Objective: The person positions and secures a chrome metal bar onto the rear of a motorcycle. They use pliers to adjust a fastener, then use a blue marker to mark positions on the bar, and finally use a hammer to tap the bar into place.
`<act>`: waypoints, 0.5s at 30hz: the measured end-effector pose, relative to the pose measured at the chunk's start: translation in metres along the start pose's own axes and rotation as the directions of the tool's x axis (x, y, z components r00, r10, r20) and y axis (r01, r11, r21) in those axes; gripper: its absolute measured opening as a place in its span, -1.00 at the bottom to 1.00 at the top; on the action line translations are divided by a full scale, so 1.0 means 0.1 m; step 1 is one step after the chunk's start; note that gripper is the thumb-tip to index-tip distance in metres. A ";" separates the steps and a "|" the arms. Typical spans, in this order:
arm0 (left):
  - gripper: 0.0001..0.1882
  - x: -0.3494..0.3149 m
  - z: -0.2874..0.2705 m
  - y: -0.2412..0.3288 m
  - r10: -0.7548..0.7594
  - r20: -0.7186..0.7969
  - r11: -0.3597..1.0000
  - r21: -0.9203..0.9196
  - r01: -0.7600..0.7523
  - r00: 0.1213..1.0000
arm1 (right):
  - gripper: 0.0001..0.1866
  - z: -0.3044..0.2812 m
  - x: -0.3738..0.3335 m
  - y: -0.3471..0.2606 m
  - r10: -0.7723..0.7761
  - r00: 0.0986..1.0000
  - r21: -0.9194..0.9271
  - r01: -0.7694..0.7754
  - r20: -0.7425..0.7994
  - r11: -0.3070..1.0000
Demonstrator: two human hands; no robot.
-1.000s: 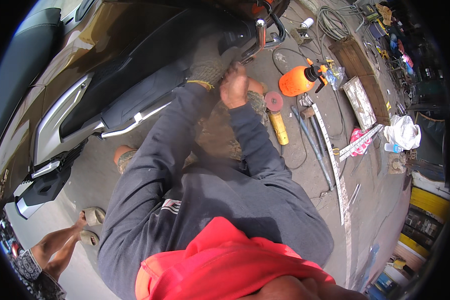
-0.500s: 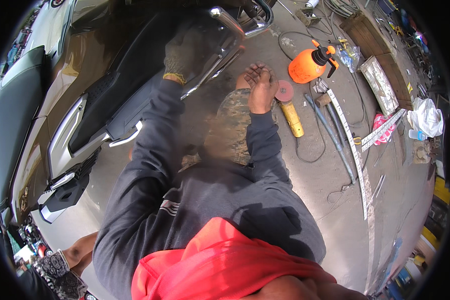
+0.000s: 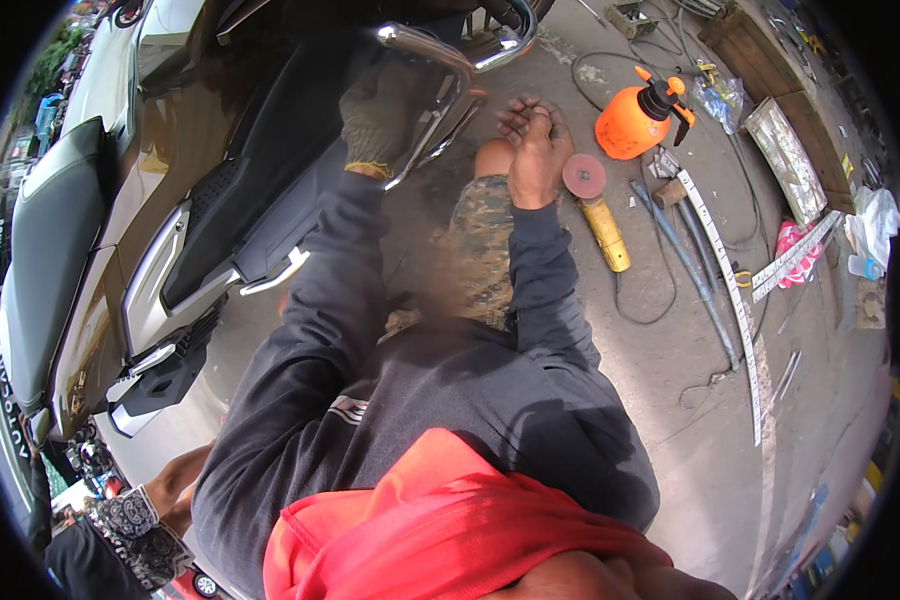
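Observation:
My left hand (image 3: 372, 125), in a knitted work glove with a yellow cuff, reaches into the dark area beside the motor scooter (image 3: 260, 180). It is next to a bent chrome tube bar (image 3: 467, 85). The gloved fingers are dim and blurred, so their grip on the bar cannot be made out. Bare, my right hand (image 3: 538, 145) is above my knee, its fingers loosely bent and apart, with nothing visible in them. Just right of it, an angle grinder (image 3: 602, 230) with a yellow body and a pinkish disc (image 3: 583, 177) lies on the ground.
An orange pump sprayer (image 3: 632, 122) stands beyond the grinder. Farther right are blue-grey tubes (image 3: 695, 280), a hammer (image 3: 668, 194), a white folding rule (image 3: 732, 275), loose cables and a wooden box (image 3: 770, 65). Another person's legs (image 3: 175, 480) show at lower left.
The view has shifted, moving most things slightly right. The chrome bar's upper end has swung left against the scooter. My left hand stays beside it, and my right hand keeps its loose pose.

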State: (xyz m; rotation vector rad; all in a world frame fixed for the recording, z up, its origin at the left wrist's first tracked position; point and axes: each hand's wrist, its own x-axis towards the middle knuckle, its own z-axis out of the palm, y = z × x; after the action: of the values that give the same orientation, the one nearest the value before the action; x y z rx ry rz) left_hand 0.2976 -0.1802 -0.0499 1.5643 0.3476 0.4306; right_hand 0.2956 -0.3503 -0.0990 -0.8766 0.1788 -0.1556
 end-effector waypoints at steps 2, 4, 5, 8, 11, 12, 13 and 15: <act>-0.69 -0.01 0.01 0.03 -0.013 -0.001 1.000 0.001 0.013 1.000 | -0.74 0.01 0.00 -0.01 -0.013 1.000 0.000 0.013 0.016 1.000; -0.69 -0.01 0.01 0.03 0.162 0.060 0.972 0.163 -0.170 0.985 | -0.74 0.01 0.01 -0.02 -0.041 0.997 0.009 0.040 0.063 0.999; -0.68 0.00 0.01 0.02 0.325 0.146 0.883 0.307 -0.355 0.934 | -0.75 0.02 0.02 -0.02 -0.043 0.998 -0.012 0.044 0.040 0.999; -0.67 -0.02 0.01 -0.02 0.464 0.200 0.668 0.561 -0.489 0.863 | -0.76 0.04 0.03 -0.04 -0.102 0.994 -0.066 0.105 0.050 0.992; -0.63 -0.03 0.05 -0.03 0.436 0.135 0.649 0.637 -0.415 0.890 | -0.77 0.12 0.03 -0.11 -0.249 0.966 -0.141 0.256 0.068 0.956; -0.63 -0.04 0.06 -0.03 0.395 0.111 0.684 0.627 -0.373 0.912 | -0.77 0.16 0.02 -0.13 -0.319 0.943 -0.176 0.331 0.090 0.927; -0.62 -0.05 0.08 -0.03 0.350 0.088 0.720 0.612 -0.328 0.933 | -0.76 0.21 -0.02 -0.17 -0.359 0.924 -0.232 0.381 0.135 0.895; -0.63 -0.08 0.11 -0.02 0.358 0.091 0.709 0.621 -0.334 0.929 | -0.76 0.29 -0.14 -0.25 -0.308 0.918 -0.458 0.392 0.249 0.798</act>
State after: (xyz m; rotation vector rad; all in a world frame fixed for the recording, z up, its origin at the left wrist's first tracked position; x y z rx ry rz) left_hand 0.2960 -0.1937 -0.0522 2.3079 0.2288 0.6835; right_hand 0.2867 -0.3418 -0.0604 -1.4390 -0.1104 -0.3975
